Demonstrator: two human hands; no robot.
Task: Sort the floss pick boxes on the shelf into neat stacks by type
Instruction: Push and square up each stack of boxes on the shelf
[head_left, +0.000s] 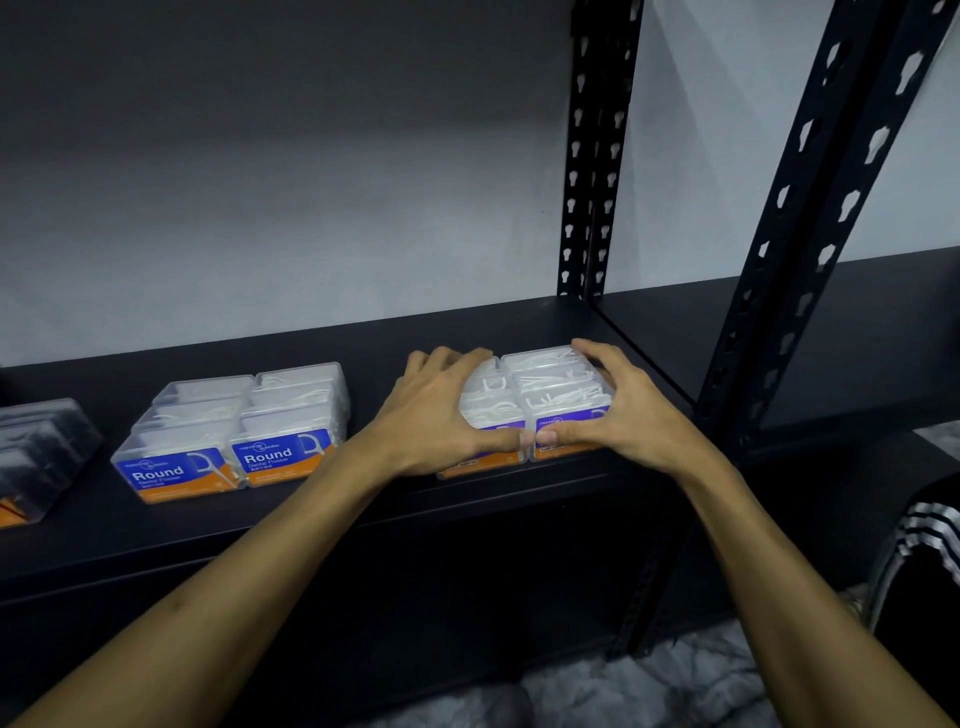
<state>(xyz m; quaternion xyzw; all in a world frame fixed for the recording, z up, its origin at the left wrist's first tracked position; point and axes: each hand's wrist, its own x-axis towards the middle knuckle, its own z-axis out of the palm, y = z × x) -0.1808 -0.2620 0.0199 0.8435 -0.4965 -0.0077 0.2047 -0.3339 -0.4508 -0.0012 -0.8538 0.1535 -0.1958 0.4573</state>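
While both hands press in from opposite sides, the purple-labelled floss pick boxes (540, 400) sit as a side-by-side pair of low stacks on the black shelf (519, 322), near its front edge and just left of the slotted black upright (810, 249) that serves here as the landmark. The left hand (441, 415) cups the side of the pair farther from the upright, fingers curled over the back and thumb along the front label; the right hand (618, 410) mirrors it on the side nearer the upright, and the two thumbs nearly meet at the front seam between the stacks. Both hands are closed on the boxes, squeezing rather than lifting, which looks like a squaring-up grip meant to bring the edges flush. The boxes therefore lie directly between the palms, touching both. Farther from the upright, well apart from the hands, the blue "Round" dental flosser boxes (234, 431) stand in two touching stacks of their own, seemingly kept separate as a different type. Farthest from the upright, at the frame edge, dark floss pick boxes (36, 457) are only partly visible.
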